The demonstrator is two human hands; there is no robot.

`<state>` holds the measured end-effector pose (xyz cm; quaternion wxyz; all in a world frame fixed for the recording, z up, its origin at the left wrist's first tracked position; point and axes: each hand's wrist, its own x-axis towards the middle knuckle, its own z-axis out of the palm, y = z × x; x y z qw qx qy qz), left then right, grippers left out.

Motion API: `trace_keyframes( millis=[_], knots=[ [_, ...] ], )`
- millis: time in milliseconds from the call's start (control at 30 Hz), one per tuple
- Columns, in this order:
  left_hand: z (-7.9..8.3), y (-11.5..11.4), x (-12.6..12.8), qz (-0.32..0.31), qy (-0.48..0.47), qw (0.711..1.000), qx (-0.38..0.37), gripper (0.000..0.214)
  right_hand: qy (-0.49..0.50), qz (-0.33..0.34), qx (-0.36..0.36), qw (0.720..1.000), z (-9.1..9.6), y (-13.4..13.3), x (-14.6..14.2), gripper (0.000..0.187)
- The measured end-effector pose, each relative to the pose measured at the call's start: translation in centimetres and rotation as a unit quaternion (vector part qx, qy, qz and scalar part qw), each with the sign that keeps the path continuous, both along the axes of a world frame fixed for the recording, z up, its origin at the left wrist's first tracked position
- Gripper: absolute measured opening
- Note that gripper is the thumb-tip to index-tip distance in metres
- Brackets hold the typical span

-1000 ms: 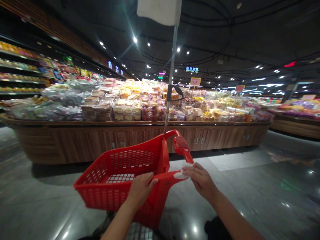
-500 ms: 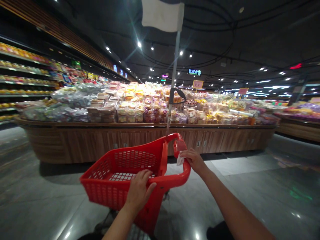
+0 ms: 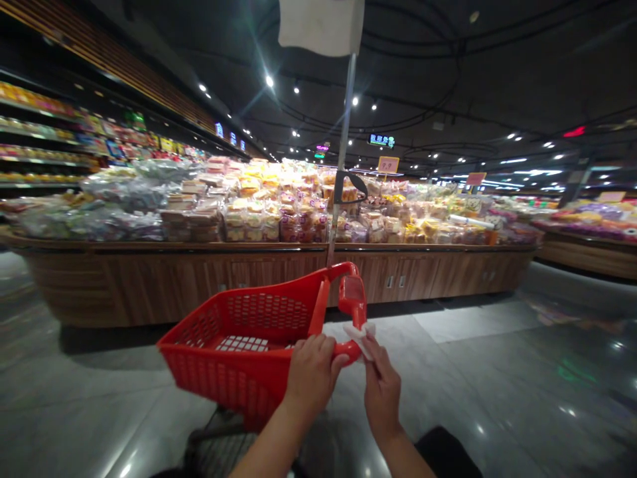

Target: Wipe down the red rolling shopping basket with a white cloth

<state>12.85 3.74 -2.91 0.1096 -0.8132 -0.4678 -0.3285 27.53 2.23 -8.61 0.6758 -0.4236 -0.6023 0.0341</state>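
Observation:
A red plastic shopping cart [image 3: 239,362] stands in front of me, its basket pointing left and its perforated walls showing nothing inside. My left hand [image 3: 311,372] is closed over the cart's near side, where the rim runs into the looped handle [image 3: 346,353]. With my right hand [image 3: 382,385] I pinch a white wipe [image 3: 359,335], which lies against the near right bend of the handle. A pole with a white flag [image 3: 322,26] rises from the cart's far side, and a dark grey clip is fixed partway up it.
Behind the cart runs a long wood-panelled display counter [image 3: 164,282] heaped with bagged packaged food [image 3: 253,212]. Stocked shelves [image 3: 37,143] line the left wall. Another display [image 3: 592,239] stands at the right. The floor [image 3: 472,372] is shiny grey tile.
My left hand has slid right along the cart's side toward the handle. My right hand has moved down and nearer around the handle's bend with the wipe. The view has shifted slightly.

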Motion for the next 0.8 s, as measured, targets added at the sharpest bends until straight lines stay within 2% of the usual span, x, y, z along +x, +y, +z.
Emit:
trace_keyframes(
  millis=[100, 200, 300, 400, 500, 567, 800],
  knots=[
    [0.3, -0.1, -0.4, -0.01, -0.008, 1.0, -0.009, 0.035, -0.03, 0.004, 0.049, 0.998, -0.8, 0.2, 0.2, 0.039],
    [0.4, -0.2, -0.7, -0.029, -0.018, 0.999, -0.015, 0.034, -0.024, 0.0, 0.065, 0.998, 0.1, 2.4, 1.3, 0.038],
    [0.3, -0.3, -1.0, -0.042, -0.025, 0.999, -0.02, 0.033, 0.014, -0.011, 0.031, 0.999, 1.4, 3.4, 1.5, 0.035],
    [0.0, -0.4, -1.4, -0.05, -0.028, 0.998, -0.021, 0.032, 0.036, 0.017, 0.007, 0.999, 1.7, 1.5, 0.2, 0.032],
    [-0.1, -0.4, -2.0, -0.057, -0.03, 0.998, -0.028, 0.031, 0.015, 0.062, 0.03, 0.998, 1.5, -0.9, -1.3, 0.033],
    [0.0, -0.3, -2.5, -0.062, -0.03, 0.997, -0.038, 0.03, -0.018, 0.082, 0.05, 0.995, 1.9, -1.2, -1.4, 0.035],
    [0.2, -0.3, -3.8, -0.068, -0.03, 0.996, -0.039, 0.03, -0.076, 0.044, 0.026, 0.996, 5.4, 3.0, 0.9, 0.038]
  ],
)
